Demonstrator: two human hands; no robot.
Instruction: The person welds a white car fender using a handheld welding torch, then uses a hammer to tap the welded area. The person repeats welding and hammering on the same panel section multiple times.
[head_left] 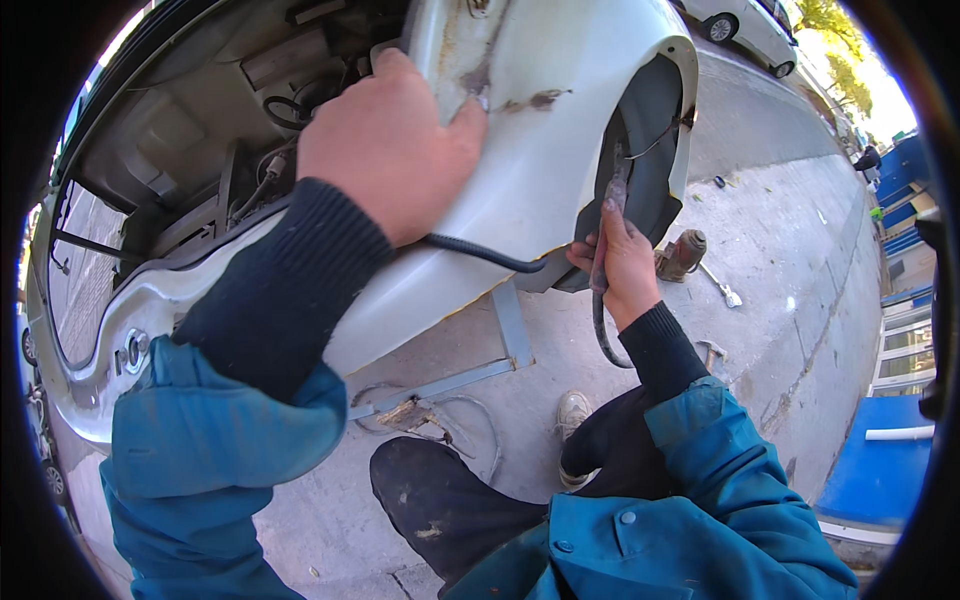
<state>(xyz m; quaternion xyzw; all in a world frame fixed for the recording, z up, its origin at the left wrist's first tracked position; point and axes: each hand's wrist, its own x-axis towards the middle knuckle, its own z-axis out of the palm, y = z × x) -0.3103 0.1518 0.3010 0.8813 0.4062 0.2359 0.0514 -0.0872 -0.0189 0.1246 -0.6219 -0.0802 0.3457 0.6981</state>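
Observation:
A dented white car fender [540,120] is in front of me, with rust marks near its upper edge. My left hand [385,150] lies over its inner edge, thumb on the outer side; the other fingers are mostly hidden. From beneath that hand a black ribbed hose [485,250] runs across the panel. My right hand [625,255] is closed round a worn reddish-brown handle that looks like a welding electrode holder [615,195], with a black cable at its lower end. Its head is inside the wheel arch [650,110], and a thin bent rod [655,143] reaches from there toward the arch rim.
The engine bay [180,130] is open on the left. A grey metal stand [512,325] is below the fender. On the concrete are a brownish cylindrical tool [682,255], a wrench-like tool [722,287], a hammer-like tool [710,352] and a coiled cable [490,425]. Another white car [740,25] is behind.

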